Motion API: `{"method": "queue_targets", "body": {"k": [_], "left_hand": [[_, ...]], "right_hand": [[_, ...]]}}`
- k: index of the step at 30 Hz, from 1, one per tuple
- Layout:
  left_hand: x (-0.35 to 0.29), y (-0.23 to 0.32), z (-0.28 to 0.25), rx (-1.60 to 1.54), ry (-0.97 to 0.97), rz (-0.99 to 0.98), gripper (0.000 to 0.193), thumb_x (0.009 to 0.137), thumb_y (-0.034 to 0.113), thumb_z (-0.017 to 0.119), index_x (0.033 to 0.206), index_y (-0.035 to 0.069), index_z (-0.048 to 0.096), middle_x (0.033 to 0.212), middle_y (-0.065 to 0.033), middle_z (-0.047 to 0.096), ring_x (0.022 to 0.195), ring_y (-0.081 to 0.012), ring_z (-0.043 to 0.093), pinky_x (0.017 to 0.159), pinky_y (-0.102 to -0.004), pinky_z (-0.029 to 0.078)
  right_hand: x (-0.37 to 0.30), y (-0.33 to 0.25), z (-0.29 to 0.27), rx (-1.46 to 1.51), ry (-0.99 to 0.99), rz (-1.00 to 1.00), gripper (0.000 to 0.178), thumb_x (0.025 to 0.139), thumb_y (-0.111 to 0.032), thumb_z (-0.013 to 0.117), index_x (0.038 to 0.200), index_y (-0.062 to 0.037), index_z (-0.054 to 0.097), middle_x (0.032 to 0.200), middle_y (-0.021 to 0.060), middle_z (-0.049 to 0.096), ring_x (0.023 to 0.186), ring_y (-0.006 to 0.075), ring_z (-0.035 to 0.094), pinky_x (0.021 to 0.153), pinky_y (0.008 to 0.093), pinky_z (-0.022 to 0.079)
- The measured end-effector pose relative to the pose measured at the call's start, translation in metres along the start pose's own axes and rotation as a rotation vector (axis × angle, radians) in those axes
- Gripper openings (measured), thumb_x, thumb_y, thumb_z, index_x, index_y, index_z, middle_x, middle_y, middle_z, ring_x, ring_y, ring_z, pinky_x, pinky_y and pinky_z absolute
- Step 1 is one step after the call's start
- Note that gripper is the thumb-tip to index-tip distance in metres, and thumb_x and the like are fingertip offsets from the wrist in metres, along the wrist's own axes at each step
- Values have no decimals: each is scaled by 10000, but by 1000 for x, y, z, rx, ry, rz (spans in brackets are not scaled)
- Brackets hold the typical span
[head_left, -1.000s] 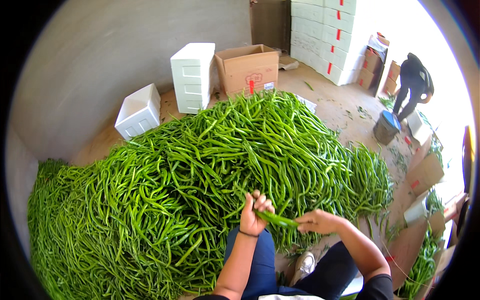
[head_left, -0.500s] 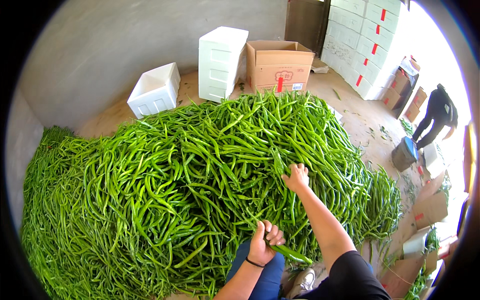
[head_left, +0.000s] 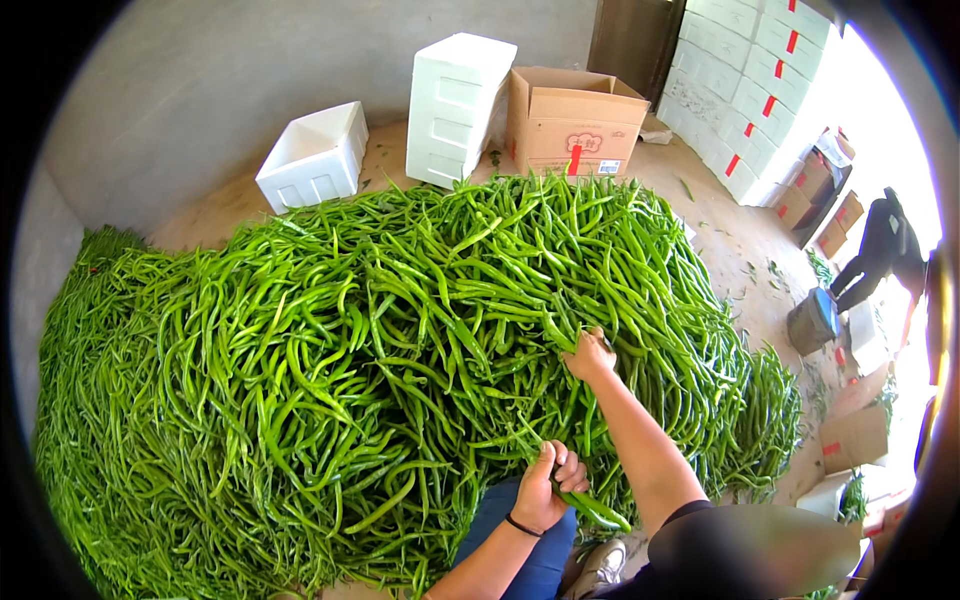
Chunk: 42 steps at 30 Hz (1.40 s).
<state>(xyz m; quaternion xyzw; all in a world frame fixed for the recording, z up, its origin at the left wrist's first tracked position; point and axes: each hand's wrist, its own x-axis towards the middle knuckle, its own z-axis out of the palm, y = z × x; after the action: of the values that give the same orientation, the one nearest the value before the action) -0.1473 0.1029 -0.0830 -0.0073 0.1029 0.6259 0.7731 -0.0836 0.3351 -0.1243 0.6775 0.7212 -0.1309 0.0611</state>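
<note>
A huge heap of long green chili peppers [head_left: 380, 350] covers the floor in front of me. My left hand [head_left: 548, 488] is closed around a small bunch of green peppers [head_left: 592, 508] close to my knee. My right hand [head_left: 590, 355] reaches forward into the heap, with its fingers closed on a pepper there. My forearms come up from the lower edge.
Behind the heap are an open white foam box [head_left: 315, 155], a stack of white foam boxes [head_left: 458, 95] and an open cardboard box [head_left: 572, 120]. More white boxes [head_left: 745, 75] line the right wall. A person in dark clothes [head_left: 880, 250] stands at far right among cartons.
My right hand left the bunch near my knee and stretched forward into the heap. My left hand stayed low, still holding peppers. The view tilted a little.
</note>
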Motion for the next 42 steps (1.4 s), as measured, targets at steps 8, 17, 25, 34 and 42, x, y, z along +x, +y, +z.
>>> {"method": "queue_targets", "body": {"k": [8, 17, 25, 34, 42], "left_hand": [[-13, 4, 2, 30, -20, 58, 355, 947, 454, 436, 780, 142, 410, 623, 30, 295, 562, -106, 313, 605, -273, 345], [-38, 0, 9, 71, -102, 81, 303, 946, 390, 485, 799, 128, 443, 647, 18, 348, 610, -127, 345, 620, -294, 376], [-82, 29, 19, 286, -99, 120, 191, 923, 289, 559, 855, 114, 524, 653, 25, 387, 597, -104, 366, 558, -247, 367], [-84, 33, 119, 598, -284, -87, 395, 974, 302, 428, 1279, 53, 459, 1261, -113, 516, 1151, -258, 526, 927, -401, 481], [-110, 4, 75, 677, -39, 148, 284, 890, 127, 608, 1148, 58, 512, 1023, -74, 616, 876, -191, 636, 767, -369, 554]], "right_hand": [[-52, 90, -32, 1015, -25, -340, 277, 874, -217, 633, 1064, -33, 548, 970, 102, 661, 930, 170, 600, 859, 331, 462], [-98, 145, -172, 1659, 170, -731, 228, 931, -254, 527, 1087, -94, 571, 1148, 108, 603, 1112, 257, 545, 944, 448, 427], [-134, 161, -249, 1876, 76, -746, 319, 897, -167, 590, 1186, -52, 520, 1202, 149, 562, 1100, 313, 554, 941, 470, 463], [-257, 60, -187, 1502, -993, -623, 311, 903, -161, 570, 1161, 9, 526, 1154, 194, 591, 1000, 300, 615, 886, 425, 506], [-288, 17, -110, 1191, -551, -575, 406, 937, -294, 543, 1216, -10, 465, 1042, 54, 570, 928, 123, 524, 820, 299, 467]]}}
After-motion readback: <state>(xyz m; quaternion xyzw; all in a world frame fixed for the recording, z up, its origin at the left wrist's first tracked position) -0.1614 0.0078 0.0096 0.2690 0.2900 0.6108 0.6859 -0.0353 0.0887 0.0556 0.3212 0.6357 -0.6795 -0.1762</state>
